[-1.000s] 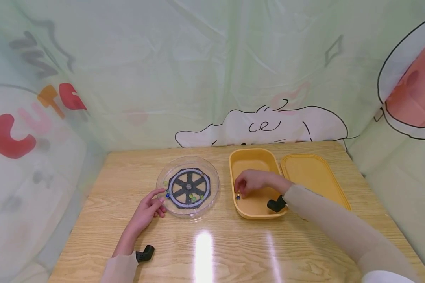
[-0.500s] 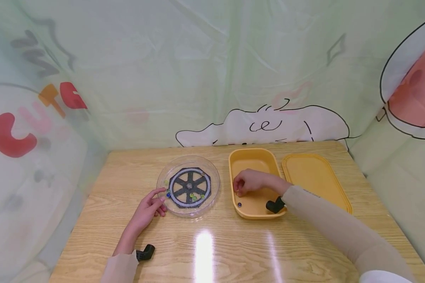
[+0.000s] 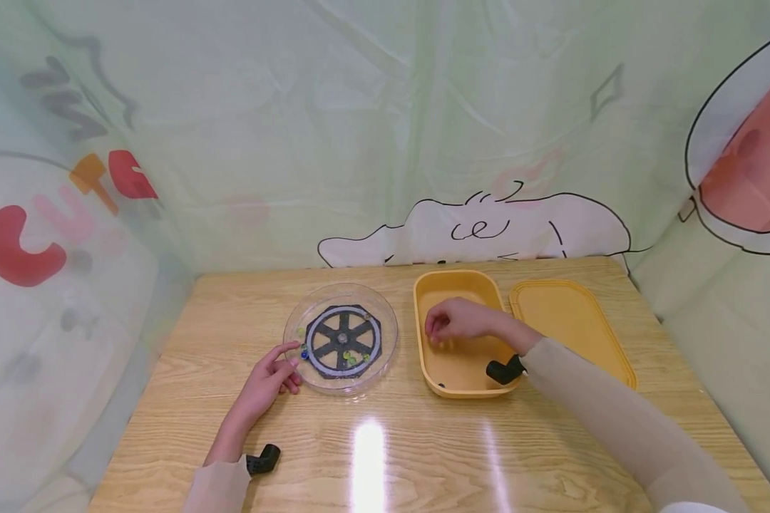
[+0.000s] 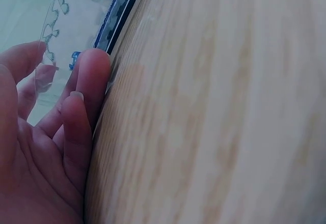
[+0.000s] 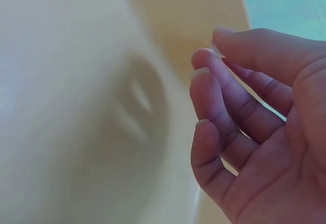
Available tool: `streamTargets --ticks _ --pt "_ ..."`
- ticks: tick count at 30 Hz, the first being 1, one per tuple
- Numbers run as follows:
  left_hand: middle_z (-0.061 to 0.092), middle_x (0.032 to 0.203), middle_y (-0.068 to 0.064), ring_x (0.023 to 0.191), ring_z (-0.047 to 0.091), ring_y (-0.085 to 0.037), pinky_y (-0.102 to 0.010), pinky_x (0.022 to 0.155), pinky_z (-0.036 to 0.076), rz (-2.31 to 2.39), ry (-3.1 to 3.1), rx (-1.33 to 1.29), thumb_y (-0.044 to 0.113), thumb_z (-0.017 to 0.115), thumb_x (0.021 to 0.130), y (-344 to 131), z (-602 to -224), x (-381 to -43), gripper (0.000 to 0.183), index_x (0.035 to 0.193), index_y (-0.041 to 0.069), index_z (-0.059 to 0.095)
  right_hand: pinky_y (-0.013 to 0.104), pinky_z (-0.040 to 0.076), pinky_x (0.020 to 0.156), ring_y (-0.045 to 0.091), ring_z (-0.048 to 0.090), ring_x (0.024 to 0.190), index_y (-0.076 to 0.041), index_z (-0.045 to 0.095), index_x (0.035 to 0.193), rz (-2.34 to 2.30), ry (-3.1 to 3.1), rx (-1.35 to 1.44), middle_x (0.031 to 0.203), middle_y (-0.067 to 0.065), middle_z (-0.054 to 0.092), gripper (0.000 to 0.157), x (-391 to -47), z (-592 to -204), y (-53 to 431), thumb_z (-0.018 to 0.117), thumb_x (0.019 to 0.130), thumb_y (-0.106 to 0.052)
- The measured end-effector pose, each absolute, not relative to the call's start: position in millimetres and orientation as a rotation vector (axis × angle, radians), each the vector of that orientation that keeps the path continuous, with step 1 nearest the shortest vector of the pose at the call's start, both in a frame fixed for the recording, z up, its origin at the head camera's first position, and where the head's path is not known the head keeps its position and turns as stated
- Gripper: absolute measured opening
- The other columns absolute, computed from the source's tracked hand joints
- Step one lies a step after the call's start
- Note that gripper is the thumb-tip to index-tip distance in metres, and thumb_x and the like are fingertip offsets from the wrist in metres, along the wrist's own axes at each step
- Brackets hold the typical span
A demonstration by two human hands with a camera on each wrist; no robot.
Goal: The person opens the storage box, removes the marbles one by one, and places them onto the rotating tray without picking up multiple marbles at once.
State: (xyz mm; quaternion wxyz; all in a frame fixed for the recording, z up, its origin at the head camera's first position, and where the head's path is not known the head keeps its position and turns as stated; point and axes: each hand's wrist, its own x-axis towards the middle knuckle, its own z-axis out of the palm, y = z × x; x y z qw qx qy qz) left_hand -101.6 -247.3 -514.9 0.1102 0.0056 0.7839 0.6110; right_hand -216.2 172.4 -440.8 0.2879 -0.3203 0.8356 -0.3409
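Note:
My left hand [image 3: 271, 380] rests against the near-left rim of a clear round dish [image 3: 390, 360], its index finger reaching over the edge and the fingers loosely bent in the left wrist view. A black spoked wheel shape [image 3: 342, 340] shows through the dish. Inside are several green-yellow marbles [image 3: 350, 359] and a blue marble [image 3: 304, 354]. My right hand [image 3: 460, 318] hovers within a yellow container [image 3: 465, 393], thumb and index tips together; I cannot tell whether a marble is between them. One dark marble [image 3: 441, 385] lies at the container's near wall.
A flat yellow lid [image 3: 571, 324] lies to the right of the container on the wooden table [image 3: 295, 442]. Behind the table hangs a printed curtain [image 3: 359, 142]. Black camera mounts [image 3: 505, 370] stick out from both wrists.
The dark marble has rolled along the container toward its near edge. My right hand has lifted slightly, and the gold-tinted marble by its fingertips is no longer seen. My left hand stays put.

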Motion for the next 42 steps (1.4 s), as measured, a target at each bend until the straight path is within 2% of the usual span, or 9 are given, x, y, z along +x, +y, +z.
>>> streamTargets --ticks 10,17,22,29,36,42 --pt "0.067 0.085 -0.014 0.067 0.066 -0.024 -0.026 0.062 0.049 1.795 2.294 0.002 0.026 0.057 0.103 -248 -516 -102 0.041 0.142 0.014 0.051 0.030 0.051 0.078 0.016 0.062 0.082 -0.009 0.070 0.097 -1.012 2.260 -0.898 0.086 -0.004 0.068 0.010 -212 -428 175 0.075 0.089 -0.007" --pt "0.067 0.086 -0.016 0.068 0.066 -0.024 -0.026 0.062 0.048 1.790 2.293 0.003 0.025 0.056 0.104 -247 -513 -102 0.041 0.143 0.014 0.050 0.033 0.050 0.082 0.017 0.059 0.087 -0.012 0.071 0.101 -1.037 2.320 -0.913 0.091 -0.005 0.067 0.010 -208 -418 167 0.073 0.091 -0.014" --pt "0.066 0.085 -0.016 0.067 0.066 -0.024 -0.026 0.062 0.049 1.795 2.291 0.025 0.025 0.055 0.104 -247 -513 -101 0.042 0.144 0.012 0.049 0.035 0.050 0.084 0.017 0.059 0.089 -0.008 0.073 0.106 -1.053 2.352 -0.908 0.095 -0.006 0.068 0.017 -205 -412 156 0.072 0.093 -0.019" --pt "0.067 0.084 -0.014 0.067 0.066 -0.023 -0.026 0.061 0.049 1.797 2.306 0.042 0.026 0.055 0.104 -247 -515 -101 0.042 0.143 0.012 0.050 0.033 0.050 0.083 0.017 0.058 0.089 -0.007 0.073 0.107 -1.094 2.340 -0.929 0.096 -0.004 0.068 0.016 -207 -414 133 0.071 0.093 -0.014" --pt "0.066 0.084 -0.015 0.067 0.066 -0.024 -0.026 0.061 0.049 1.794 2.305 0.033 0.024 0.055 0.104 -246 -514 -101 0.041 0.143 0.011 0.050 0.033 0.049 0.083 0.019 0.058 0.090 -0.005 0.072 0.109 -1.117 2.303 -0.889 0.100 0.004 0.069 0.017 -209 -422 114 0.070 0.094 -0.012" --pt "0.066 0.086 -0.016 0.068 0.066 -0.024 -0.027 0.063 0.051 1.798 2.280 0.023 0.022 0.054 0.105 -244 -506 -99 0.042 0.144 0.009 0.048 0.032 0.050 0.083 0.019 0.058 0.089 -0.003 0.071 0.111 -1.101 2.280 -0.879 0.096 0.002 0.068 0.020 -211 -424 107 0.070 0.093 -0.012"
